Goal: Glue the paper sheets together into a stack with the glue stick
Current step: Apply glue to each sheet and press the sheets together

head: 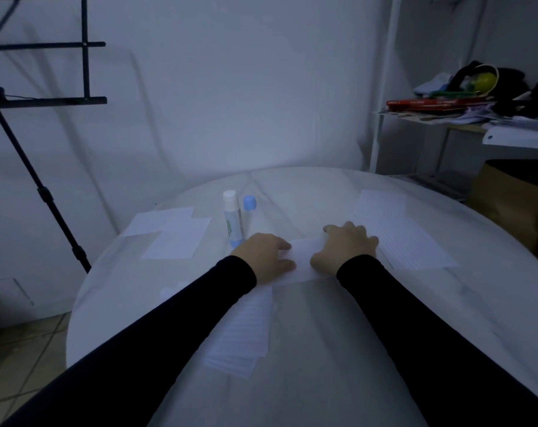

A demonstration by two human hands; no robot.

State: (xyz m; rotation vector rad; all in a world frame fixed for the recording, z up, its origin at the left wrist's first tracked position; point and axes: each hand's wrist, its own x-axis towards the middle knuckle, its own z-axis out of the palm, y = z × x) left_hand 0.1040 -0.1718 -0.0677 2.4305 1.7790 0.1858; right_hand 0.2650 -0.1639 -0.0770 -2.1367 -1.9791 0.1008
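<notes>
A white paper sheet (301,260) lies in the middle of the round white table (323,349). My left hand (266,257) rests flat on its left end and my right hand (346,248) presses flat on its right end. A glue stick (233,221) with a white cap stands just behind my left hand, and its blue cap (249,202) stands beside it. More lined sheets lie around: a pile (243,331) under my left forearm, two sheets (172,232) at the left, and sheets (403,238) at the right.
A black stand (42,186) rises left of the table. At the right a white shelf (477,118) carries books, papers and clutter, with a brown bag (514,208) below it. A white wall is right behind the table.
</notes>
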